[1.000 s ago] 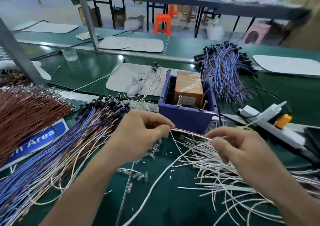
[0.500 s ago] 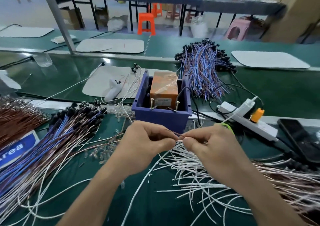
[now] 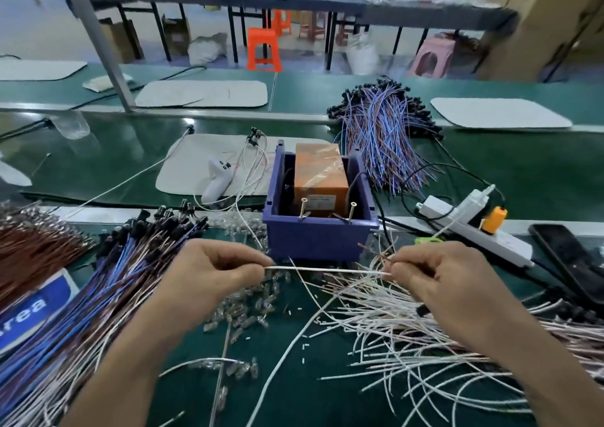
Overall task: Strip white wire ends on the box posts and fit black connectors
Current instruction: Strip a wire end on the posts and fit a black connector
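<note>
Both hands pinch one white wire, stretched between them.
Left hand (image 3: 212,273) and right hand (image 3: 434,274) each grip an end of the white wire (image 3: 327,269), level just before the blue box (image 3: 320,242); its posts (image 3: 304,207) stand behind the near wall.

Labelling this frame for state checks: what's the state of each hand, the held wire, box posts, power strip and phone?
left hand: pinches one end of the white wire.
right hand: pinches the other end.
white wire: stretched straight between both hands, in front of the blue box.
box posts: standing, white wire not touching them.
power strip: two plugs in.
phone: screen dark.
</note>
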Tool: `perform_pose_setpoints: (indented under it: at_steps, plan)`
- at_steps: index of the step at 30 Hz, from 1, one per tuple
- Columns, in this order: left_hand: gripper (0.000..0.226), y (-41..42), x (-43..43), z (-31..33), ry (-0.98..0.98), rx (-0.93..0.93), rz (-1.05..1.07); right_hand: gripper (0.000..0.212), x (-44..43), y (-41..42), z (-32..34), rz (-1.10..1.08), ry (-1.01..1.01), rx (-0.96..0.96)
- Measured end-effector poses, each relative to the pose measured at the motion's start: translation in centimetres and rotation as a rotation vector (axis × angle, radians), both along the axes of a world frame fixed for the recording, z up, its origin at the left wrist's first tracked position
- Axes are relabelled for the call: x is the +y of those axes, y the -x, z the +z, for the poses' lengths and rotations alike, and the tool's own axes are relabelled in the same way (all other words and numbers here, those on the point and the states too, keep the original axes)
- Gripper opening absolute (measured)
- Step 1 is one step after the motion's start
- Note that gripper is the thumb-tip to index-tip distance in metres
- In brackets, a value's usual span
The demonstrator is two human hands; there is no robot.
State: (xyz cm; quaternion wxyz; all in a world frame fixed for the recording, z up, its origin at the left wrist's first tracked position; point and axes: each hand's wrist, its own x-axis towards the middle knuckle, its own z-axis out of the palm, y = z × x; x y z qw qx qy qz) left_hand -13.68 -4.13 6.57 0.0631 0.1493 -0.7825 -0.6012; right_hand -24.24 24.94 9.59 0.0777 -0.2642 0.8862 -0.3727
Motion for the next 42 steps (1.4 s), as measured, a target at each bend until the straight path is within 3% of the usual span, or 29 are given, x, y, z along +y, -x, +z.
perform_pose_setpoints:
  at_steps: [5,10,14,17,22,24,28,32,35,37,42]
  plan:
    - [0.023,-2.6,-2.2,-1.6,-0.199,-0.014,0.218,0.021,-1.3,-0.5,-1.0,0.006,-0.044,-0.015]
    - [0.03,-3.2,-2.9,-3.5,-0.695,0.077,0.408,0.023,-2.6,-0.7,-1.1,0.057,-0.064,-0.043]
    - [0.023,-3.0,-3.1,-3.9,-0.941,0.188,0.437,0.03,-3.4,-0.9,-0.9,0.044,-0.009,-0.045]
    - [0.022,-3.1,-3.3,-3.9,-0.907,0.191,0.437,0.033,-3.6,-1.1,-0.8,0.01,0.021,-0.061]
    - [0.014,-3.2,-3.5,-3.8,-0.509,0.138,0.427,0.025,-2.7,-0.9,0.1,-0.011,0.049,-0.007]
    - [0.013,-3.1,-3.3,-3.8,-0.494,0.147,0.437,0.024,-2.5,-1.0,0.5,-0.001,0.054,0.006]
    - [0.012,-2.7,-2.4,-3.7,-0.686,0.161,0.45,0.021,-2.2,-1.4,0.8,-0.013,0.022,0.076]
    - [0.017,-2.2,-1.5,-4.2,-0.429,0.057,0.447,0.018,-1.6,-1.8,0.3,-0.07,-0.08,0.236]
    - [0.013,-1.6,-1.0,-4.7,-0.33,0.036,0.456,0.02,-1.5,-1.6,-0.2,-0.084,-0.11,0.251]
    - [0.011,-1.2,-0.9,-4.6,-0.416,0.054,0.476,0.021,-1.7,-0.8,-1.0,-0.098,-0.115,0.201]
    - [0.016,-0.5,-0.8,-4.6,-1.021,0.112,0.439,0.024,-2.3,1.0,-2.9,-0.111,-0.153,0.094]
